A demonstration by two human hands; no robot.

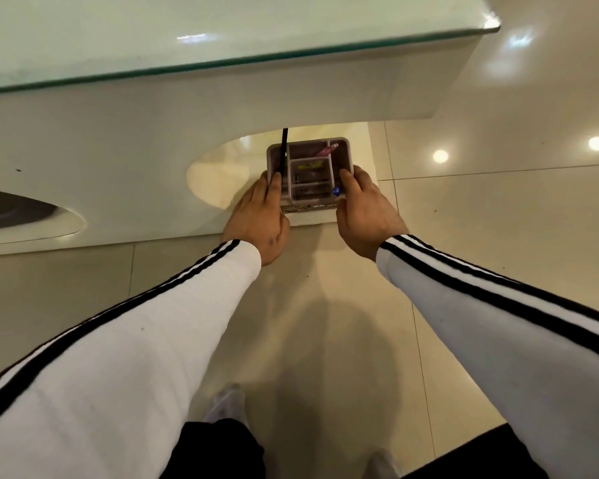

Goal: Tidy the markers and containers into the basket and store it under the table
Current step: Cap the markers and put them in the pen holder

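I see both hands on the basket (344,148), a small pale rectangular tub held low beside the white body of the table (118,133), just under its glass top (222,36). My left hand (258,216) grips the basket's left side, fingers closed over the rim with the fingertips reaching down inside the left compartment. My right hand (363,209) clamps the right side the same way, fingers curled over the right wall and the thumb on the near edge. So the basket sits between the two hands, its near end hidden partly behind them and its far end poking past the fingertips toward the recess in the table's base.

Inside, a smaller white container (310,179) fills the middle. A black marker (284,150) stands upright along the left wall, just beside the left fingers. A pink marker (325,151) lies tilted in the far compartment. A blue cap (337,191) shows right against the right fingers. Below are glossy floor tiles (481,202) and striped white sleeves (153,323).
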